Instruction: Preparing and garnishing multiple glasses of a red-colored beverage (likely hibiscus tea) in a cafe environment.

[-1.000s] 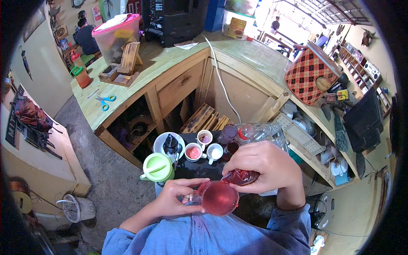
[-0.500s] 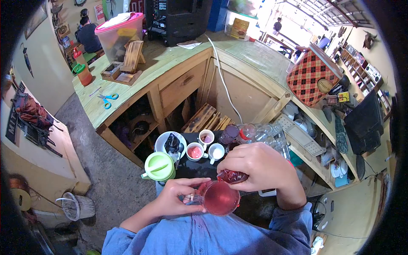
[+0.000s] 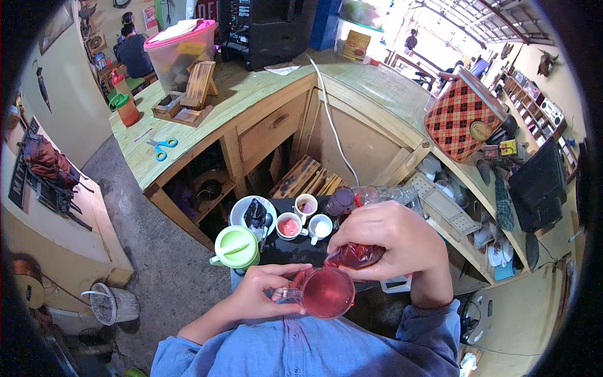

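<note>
Red liquid (image 3: 329, 291) could slop from the glass mug (image 3: 306, 299), held toward the black counter (image 3: 282, 252)'s near edge; the left hand (image 3: 264, 292) grips its handle, while the right hand (image 3: 399, 245), clamped on a red pouch (image 3: 357, 255), might squeeze too hard.

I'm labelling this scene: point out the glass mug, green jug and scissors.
Glass mug (image 3: 327, 293), head view: red-filled middle.
Green jug (image 3: 237, 247), head view: lid.
Scissors (image 3: 161, 147), head view: blue handles near the pivot.
</note>
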Tool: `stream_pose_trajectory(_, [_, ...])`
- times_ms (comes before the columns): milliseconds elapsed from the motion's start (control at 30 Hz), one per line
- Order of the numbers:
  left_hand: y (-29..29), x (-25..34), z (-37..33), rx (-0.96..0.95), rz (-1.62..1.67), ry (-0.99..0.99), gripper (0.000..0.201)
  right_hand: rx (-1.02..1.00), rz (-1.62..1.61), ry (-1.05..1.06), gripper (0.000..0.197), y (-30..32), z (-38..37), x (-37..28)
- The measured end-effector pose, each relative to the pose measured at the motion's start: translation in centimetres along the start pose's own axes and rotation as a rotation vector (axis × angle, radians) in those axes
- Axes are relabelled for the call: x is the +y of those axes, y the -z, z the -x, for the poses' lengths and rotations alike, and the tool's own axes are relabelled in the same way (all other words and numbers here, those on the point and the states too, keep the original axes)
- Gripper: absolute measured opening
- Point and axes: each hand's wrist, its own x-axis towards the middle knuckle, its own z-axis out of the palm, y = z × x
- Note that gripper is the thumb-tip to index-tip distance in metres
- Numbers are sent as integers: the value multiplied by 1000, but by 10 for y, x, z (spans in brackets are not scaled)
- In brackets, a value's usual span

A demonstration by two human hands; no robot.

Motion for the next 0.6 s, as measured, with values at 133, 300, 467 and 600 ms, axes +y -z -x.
stream_pose_trajectory(133, [0, 5, -2, -6, -19, 40, 35, -72, 43, 33, 33, -4, -3, -7])
stream_pose_trajectory(300, [-3, 3, -4, 26, 15, 33, 38, -118, 163, -10, 37, -11, -4, -12])
stream_pose_trajectory(467, [-4, 4, -5, 36, 2, 28, 44, -140, 187, -34, 30, -12, -4, -14])
stream_pose_trajectory(600, [-5, 2, -3, 45, 6, 33, 47, -145, 202, -46, 28, -14, -5, -13])
